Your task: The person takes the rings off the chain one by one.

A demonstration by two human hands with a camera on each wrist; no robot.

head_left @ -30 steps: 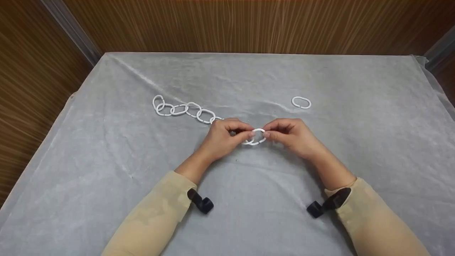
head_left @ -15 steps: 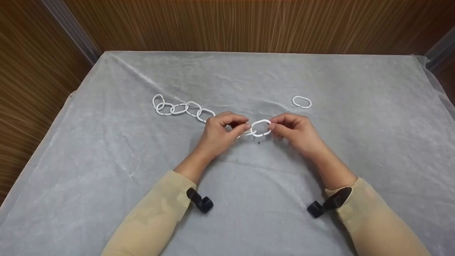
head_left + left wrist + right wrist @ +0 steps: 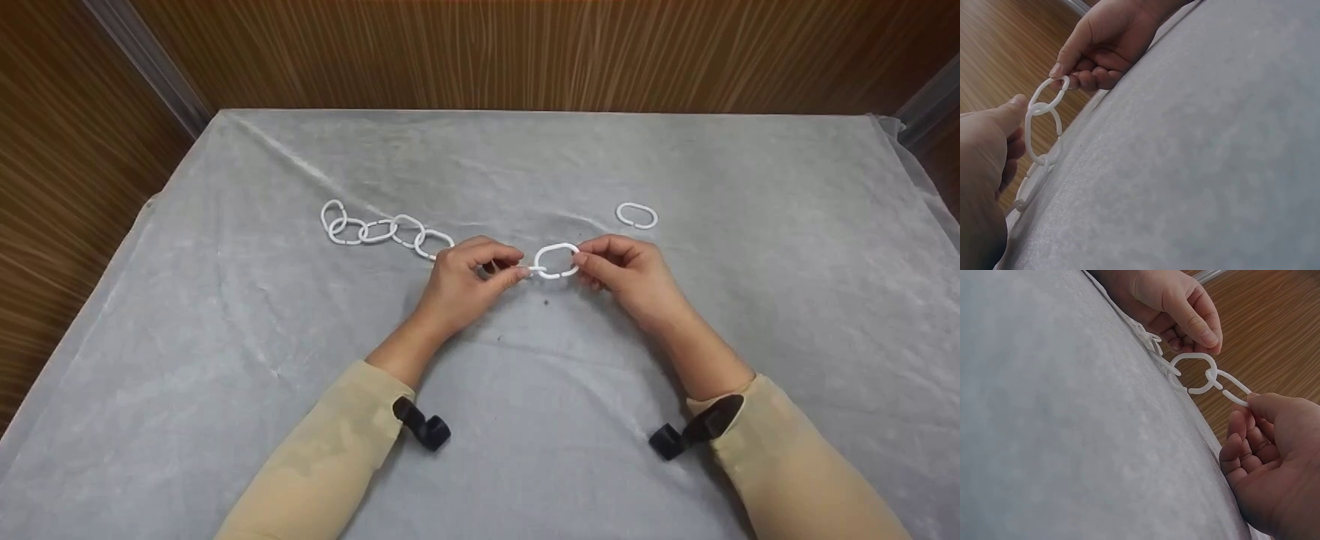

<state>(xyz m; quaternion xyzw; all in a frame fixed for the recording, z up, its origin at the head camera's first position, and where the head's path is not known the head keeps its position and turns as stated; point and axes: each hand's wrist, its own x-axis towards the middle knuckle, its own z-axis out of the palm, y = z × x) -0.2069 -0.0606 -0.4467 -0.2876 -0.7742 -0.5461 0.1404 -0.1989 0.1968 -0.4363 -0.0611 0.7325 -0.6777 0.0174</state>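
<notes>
My right hand (image 3: pixel 626 281) pinches the far end of the white end link (image 3: pixel 557 260), an oval with a small gap in its side. Through it passes a second white link (image 3: pixel 1193 356), from which the chain runs on left. Beside that second link is my left hand (image 3: pixel 472 281); its thumb and forefinger are slightly apart and grip nothing that shows. In the left wrist view, the left thumb (image 3: pixel 1013 109) lies close by the joined links. The chain (image 3: pixel 379 230) trails across the cloth to the left, its middle part hidden behind the left hand.
A separate white link (image 3: pixel 637 216) lies on the grey cloth (image 3: pixel 750 225), behind and right of the right hand. Wood-grain panels (image 3: pixel 480 56) stand along the back and left sides. Dark wrist cameras (image 3: pixel 433 433) stick out from the sleeves.
My right hand has moved away and to the right with the end link, drawing more of the chain out beyond the left fingers. The left hand has shifted slightly, its fingertips loosening from the links.
</notes>
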